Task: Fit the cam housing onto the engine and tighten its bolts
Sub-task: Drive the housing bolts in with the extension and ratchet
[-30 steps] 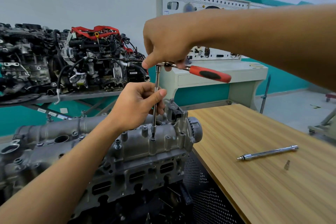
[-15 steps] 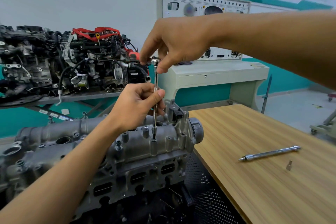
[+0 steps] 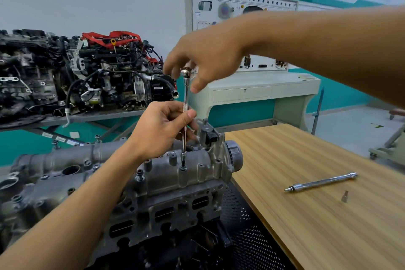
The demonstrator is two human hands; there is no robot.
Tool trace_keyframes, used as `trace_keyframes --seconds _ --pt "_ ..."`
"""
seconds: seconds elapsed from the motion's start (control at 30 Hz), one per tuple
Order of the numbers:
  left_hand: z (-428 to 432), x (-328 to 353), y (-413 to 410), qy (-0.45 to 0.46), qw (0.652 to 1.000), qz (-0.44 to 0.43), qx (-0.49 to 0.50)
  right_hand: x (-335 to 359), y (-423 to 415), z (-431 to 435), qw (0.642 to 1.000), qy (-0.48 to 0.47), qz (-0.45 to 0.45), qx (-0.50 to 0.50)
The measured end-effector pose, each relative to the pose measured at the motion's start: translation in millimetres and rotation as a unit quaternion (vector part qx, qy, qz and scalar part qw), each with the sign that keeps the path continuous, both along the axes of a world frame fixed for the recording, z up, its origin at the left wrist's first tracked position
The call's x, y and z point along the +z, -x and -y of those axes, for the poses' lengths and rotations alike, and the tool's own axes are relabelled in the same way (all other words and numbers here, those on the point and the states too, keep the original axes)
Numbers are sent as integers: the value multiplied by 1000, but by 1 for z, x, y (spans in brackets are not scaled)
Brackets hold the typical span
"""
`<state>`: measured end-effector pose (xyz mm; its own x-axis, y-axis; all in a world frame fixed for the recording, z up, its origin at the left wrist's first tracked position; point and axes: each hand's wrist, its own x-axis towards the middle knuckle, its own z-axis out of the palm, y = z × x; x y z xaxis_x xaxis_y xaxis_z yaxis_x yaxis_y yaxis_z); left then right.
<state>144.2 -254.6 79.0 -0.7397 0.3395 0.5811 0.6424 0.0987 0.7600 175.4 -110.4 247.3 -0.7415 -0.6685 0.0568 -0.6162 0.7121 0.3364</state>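
While the left hand (image 3: 162, 129) pinches the upright extension bar (image 3: 185, 116) between thumb and fingertips to steady it, the right hand (image 3: 208, 66) sits on top with its fingers curled round the ratchet head (image 3: 185, 70). That hand is blurred, and the ratchet's handle is hidden behind it. The foot of the bar stands on a bolt (image 3: 183, 167) in the near edge of the cam housing (image 3: 197, 171), towards its right end.

The housing already lies seated along the top of the engine (image 3: 153, 215), so the fitting looks done and the work is now in the tightening. Bolts stand in their holes along both edges. Several still stand proud of their bosses, one just left of the tool (image 3: 140, 176) and others at the far left (image 3: 54, 143), so I judge most of the run is still to be pulled down.

To the right, a loose extension bar (image 3: 321, 182) and a small bit (image 3: 345, 195) lie on the wooden table (image 3: 306, 226). Far left, a display engine (image 3: 98, 76) sits on a rack.
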Motion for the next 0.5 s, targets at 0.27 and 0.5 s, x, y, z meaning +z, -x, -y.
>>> trace_keyframes --seconds 0.27,0.5 --pt "1 -3 -5 -30 999 6 -26 -2 9 -14 991 114 44 48" --pt "1 -11 -5 -43 999 -5 -21 -13 2 7 996 -20 -64 -50"
